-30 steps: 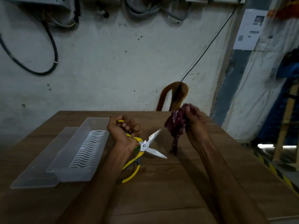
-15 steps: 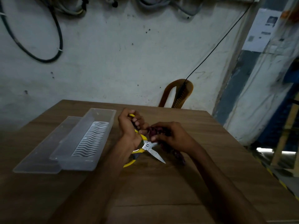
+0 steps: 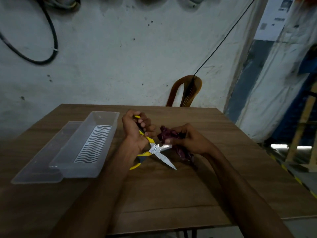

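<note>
My left hand [image 3: 135,129] grips the upper yellow handle of a pair of scissors [image 3: 158,151], whose steel blades stand apart over the wooden table [image 3: 171,194]. The lower handle hangs free near the tabletop. My right hand [image 3: 190,140] pinches a crumpled dark maroon cloth [image 3: 167,135] and holds it against the upper blade, between the two blades. Part of the cloth trails onto the table under my right wrist.
A clear plastic box [image 3: 89,145] with a white wavy insert stands on the table's left, with its clear lid [image 3: 42,162] lying beside it. A brown plastic chair [image 3: 187,91] stands behind the table's far edge. A black cable hangs down the wall to the chair.
My right hand came down from above the table and brought the maroon cloth left to the scissors, between the blades. My left hand kept its grip on the scissors.
</note>
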Available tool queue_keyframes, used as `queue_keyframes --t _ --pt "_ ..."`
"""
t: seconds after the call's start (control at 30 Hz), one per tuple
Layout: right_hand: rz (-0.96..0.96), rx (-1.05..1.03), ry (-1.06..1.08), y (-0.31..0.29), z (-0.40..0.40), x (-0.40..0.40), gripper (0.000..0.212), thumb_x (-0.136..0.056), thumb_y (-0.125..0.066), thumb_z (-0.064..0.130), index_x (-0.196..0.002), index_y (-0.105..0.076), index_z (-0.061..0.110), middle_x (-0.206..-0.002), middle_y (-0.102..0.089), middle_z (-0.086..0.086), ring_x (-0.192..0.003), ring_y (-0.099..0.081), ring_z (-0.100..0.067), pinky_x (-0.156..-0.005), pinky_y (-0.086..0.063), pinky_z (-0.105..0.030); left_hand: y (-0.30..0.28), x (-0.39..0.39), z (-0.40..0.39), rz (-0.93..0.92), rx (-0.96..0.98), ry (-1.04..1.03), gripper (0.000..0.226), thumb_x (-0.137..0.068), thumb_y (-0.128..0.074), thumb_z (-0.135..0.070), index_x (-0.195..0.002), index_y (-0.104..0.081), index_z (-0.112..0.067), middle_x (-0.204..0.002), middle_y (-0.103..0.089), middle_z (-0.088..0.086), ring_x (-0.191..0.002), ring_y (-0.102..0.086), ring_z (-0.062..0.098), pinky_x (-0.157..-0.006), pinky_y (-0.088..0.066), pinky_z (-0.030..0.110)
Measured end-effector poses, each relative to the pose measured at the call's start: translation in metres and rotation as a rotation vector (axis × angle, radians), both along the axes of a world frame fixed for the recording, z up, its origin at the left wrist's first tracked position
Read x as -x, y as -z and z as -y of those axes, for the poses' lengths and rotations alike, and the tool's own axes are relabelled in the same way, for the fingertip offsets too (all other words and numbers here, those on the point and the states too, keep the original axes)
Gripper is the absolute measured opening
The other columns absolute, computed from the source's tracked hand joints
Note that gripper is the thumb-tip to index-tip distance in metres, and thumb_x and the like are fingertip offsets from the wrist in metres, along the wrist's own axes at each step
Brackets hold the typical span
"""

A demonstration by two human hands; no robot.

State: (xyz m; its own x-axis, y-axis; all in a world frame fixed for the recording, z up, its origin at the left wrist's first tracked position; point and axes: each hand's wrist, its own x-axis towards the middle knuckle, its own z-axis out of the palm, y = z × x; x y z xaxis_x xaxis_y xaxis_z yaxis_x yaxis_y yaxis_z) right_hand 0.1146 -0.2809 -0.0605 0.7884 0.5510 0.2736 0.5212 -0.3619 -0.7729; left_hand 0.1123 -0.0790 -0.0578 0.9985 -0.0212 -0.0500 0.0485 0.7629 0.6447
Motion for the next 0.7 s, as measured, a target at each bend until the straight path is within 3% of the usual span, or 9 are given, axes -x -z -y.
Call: queue_keyframes --t 0.1,0.17,0.23,0.33,0.4,0.47,0.6,0.63,0.7 --pt "-0.128 -0.138 0.185 -0.004 0.019 -0.01 0.022 -0.1 -0.062 0.027 -0.112 -0.076 0.016 -0.101 -0.078 -0.004 -0.098 -0.073 -0.028 -0.096 -0.057 -0.046 -0.002 -0.002 -0.012 0.038 0.047 -0.069 0.023 -0.066 -0.044 -0.029 -0.049 -0.029 -0.021 -0.047 -0.022 -0.005 -0.043 -0.015 0.013 -0.047 -0.012 0.016" --pt "-0.209 -0.299 0.269 -0.009 0.023 -0.008 0.028 -0.103 -0.054 0.025 -0.125 -0.07 0.014 -0.112 -0.076 -0.003 -0.108 -0.071 -0.024 -0.1 -0.055 -0.042 0.0 -0.004 -0.018 0.053 0.099 -0.127 0.022 -0.065 -0.044 -0.029 -0.049 -0.029 -0.021 -0.046 -0.023 -0.005 -0.042 -0.016 0.013 -0.045 -0.014 0.015" --pt "-0.112 -0.32 0.316 -0.013 0.019 0.002 0.031 -0.104 -0.055 0.023 -0.132 -0.065 0.017 -0.115 -0.073 0.002 -0.106 -0.07 -0.012 -0.096 -0.056 -0.034 0.002 -0.004 -0.021 0.052 0.153 -0.173 0.022 -0.065 -0.044 -0.029 -0.051 -0.029 -0.021 -0.047 -0.023 -0.005 -0.043 -0.016 0.013 -0.044 -0.016 0.016" --pt "0.348 -0.057 0.36 -0.006 0.001 0.031 0.03 -0.098 -0.064 0.024 -0.128 -0.066 0.025 -0.113 -0.065 0.008 -0.099 -0.061 0.002 -0.089 -0.05 -0.012 0.003 -0.005 -0.02 0.055 0.194 -0.215 0.022 -0.068 -0.043 -0.028 -0.053 -0.029 -0.021 -0.048 -0.023 -0.004 -0.045 -0.015 0.014 -0.046 -0.014 0.017" --pt "0.542 0.0 0.321 0.011 -0.015 0.043 0.035 -0.093 -0.071 0.022 -0.128 -0.066 0.019 -0.113 -0.068 0.004 -0.099 -0.06 0.002 -0.087 -0.048 -0.01 0.004 -0.005 -0.017 0.056 0.197 -0.238 0.025 -0.073 -0.04 -0.027 -0.053 -0.028 -0.021 -0.048 -0.022 -0.004 -0.046 -0.013 0.013 -0.049 -0.012 0.018" --pt "0.596 0.007 0.274 0.027 -0.031 0.045 0.032 -0.091 -0.074 0.017 -0.122 -0.072 0.014 -0.108 -0.073 -0.002 -0.093 -0.064 -0.005 -0.083 -0.052 -0.019 0.006 -0.005 -0.014 0.053 0.186 -0.245 0.03 -0.081 -0.036 -0.028 -0.054 -0.027 -0.021 -0.049 -0.021 -0.003 -0.047 -0.011 0.013 -0.05 -0.01 0.019" --pt "0.566 0.046 0.231 0.036 -0.039 0.039 0.026 -0.089 -0.073 0.012 -0.115 -0.078 0.017 -0.096 -0.07 0.0 -0.082 -0.064 -0.007 -0.074 -0.045 -0.009 0.008 -0.004 -0.011 0.045 0.138 -0.218 0.034 -0.083 -0.034 -0.029 -0.052 -0.027 -0.02 -0.049 -0.019 -0.003 -0.047 -0.009 0.013 -0.052 -0.006 0.021" --pt "0.544 0.037 0.275 0.036 -0.032 0.035 0.025 -0.089 -0.075 0.014 -0.113 -0.079 0.02 -0.092 -0.069 0.004 -0.08 -0.062 -0.004 -0.074 -0.046 -0.009 0.009 -0.003 -0.011 0.042 0.121 -0.212 0.034 -0.083 -0.035 -0.029 -0.051 -0.027 -0.02 -0.049 -0.019 -0.003 -0.046 -0.01 0.013 -0.052 -0.006 0.021" --pt "0.516 0.009 0.452 0.034 -0.015 0.024 0.024 -0.09 -0.074 0.018 -0.112 -0.078 0.025 -0.088 -0.068 0.007 -0.079 -0.063 -0.005 -0.076 -0.054 -0.023 0.011 -0.002 -0.009 0.04 0.101 -0.208 0.034 -0.083 -0.035 -0.029 -0.051 -0.028 -0.02 -0.048 -0.02 -0.003 -0.045 -0.01 0.013 -0.051 -0.006 0.021"
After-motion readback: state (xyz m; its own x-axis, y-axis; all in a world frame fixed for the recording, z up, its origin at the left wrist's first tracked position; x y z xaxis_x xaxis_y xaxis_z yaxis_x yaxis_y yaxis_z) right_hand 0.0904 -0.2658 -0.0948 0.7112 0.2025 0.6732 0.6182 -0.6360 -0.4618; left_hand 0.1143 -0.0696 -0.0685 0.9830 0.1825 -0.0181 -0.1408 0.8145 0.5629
